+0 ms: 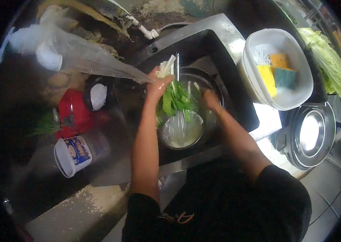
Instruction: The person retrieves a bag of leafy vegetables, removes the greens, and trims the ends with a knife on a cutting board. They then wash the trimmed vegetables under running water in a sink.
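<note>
My left hand (161, 84) is closed around a bunch of leafy greens (174, 99), its white stems pointing up and its leaves hanging down. A clear plastic bag (94, 54) stretches from the upper left to that wrist; whether the hand grips it too is unclear. Below the leaves, a bowl (170, 139) of pale liquid sits in the dark sink (229, 80), with thin wires like a whisk's (183, 125) over it. My right hand (211, 99) is at the side of a round metal pan (219, 86), beside more stems; its fingers are dark and blurred.
A white tub (251, 88) with sponges stands on the sink's right rim, near a cabbage (332, 60) and stacked metal lids (311, 133). At left are a red container (71, 109), a labelled plastic tub (75, 153) and a white bundle (98, 97). A pipe (144, 30) runs behind.
</note>
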### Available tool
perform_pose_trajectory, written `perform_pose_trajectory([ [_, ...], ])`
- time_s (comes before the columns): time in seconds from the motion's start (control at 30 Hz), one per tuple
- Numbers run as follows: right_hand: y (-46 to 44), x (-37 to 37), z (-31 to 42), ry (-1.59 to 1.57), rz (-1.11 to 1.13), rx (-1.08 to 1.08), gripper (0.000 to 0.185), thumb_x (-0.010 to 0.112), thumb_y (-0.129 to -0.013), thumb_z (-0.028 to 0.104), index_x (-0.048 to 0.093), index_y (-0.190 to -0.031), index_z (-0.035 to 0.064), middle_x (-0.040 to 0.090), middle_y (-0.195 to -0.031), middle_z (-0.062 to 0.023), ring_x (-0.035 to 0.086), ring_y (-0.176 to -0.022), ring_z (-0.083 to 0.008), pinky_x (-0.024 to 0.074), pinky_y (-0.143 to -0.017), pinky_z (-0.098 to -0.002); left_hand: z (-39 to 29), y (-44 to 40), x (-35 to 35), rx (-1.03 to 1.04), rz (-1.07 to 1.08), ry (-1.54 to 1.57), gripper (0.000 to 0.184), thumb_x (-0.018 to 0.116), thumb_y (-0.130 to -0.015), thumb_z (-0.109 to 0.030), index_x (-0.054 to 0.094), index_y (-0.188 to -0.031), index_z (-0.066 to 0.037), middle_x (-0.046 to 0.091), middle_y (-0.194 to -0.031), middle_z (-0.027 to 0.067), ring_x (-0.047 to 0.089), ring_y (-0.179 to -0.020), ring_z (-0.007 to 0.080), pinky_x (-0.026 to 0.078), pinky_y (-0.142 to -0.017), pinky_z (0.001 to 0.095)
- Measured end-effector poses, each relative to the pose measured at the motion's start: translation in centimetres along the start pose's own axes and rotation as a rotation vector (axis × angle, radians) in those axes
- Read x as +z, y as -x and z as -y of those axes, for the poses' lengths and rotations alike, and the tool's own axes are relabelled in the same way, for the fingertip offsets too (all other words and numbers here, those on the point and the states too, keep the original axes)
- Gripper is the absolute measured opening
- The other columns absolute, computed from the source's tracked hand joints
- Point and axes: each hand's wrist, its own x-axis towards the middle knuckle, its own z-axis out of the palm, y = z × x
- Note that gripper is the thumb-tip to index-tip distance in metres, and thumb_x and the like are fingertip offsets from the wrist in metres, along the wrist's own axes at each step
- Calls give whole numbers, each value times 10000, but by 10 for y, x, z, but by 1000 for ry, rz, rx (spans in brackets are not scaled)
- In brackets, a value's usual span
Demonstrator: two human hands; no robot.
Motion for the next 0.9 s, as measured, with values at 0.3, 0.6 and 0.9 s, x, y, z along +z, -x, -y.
perform_pose_trajectory([
  [0.3, -19, -48, 124, -511, 97, -411, 316, 621, -819, 259, 609, -1057, 52, 649, -853, -136, 606, -761, -231, 461, -714, -358, -28, 73, -40, -231, 49, 578, 350, 700, -714, -64, 576, -1028, 30, 625, -896, 88, 607, -746, 172, 496, -681, 316],
  [0.6, -43, -16, 169, -833, 372, -416, 381, 605, -748, 15, 571, -1125, 51, 626, -898, -49, 582, -768, -127, 469, -701, -256, 26, 119, -72, -257, -163, 666, 380, 675, -714, -71, 564, -1065, 26, 650, -901, 112, 623, -749, 201, 512, -693, 326],
  [0.9, -37, -11, 173, -609, 323, -535, 261, 645, -769, 131, 643, -1013, 36, 667, -891, -57, 575, -720, -102, 484, -677, -281, 36, 121, -80, -223, -214, 681, 391, 665, -713, -62, 567, -1084, 17, 646, -930, 91, 610, -802, 186, 484, -753, 307],
])
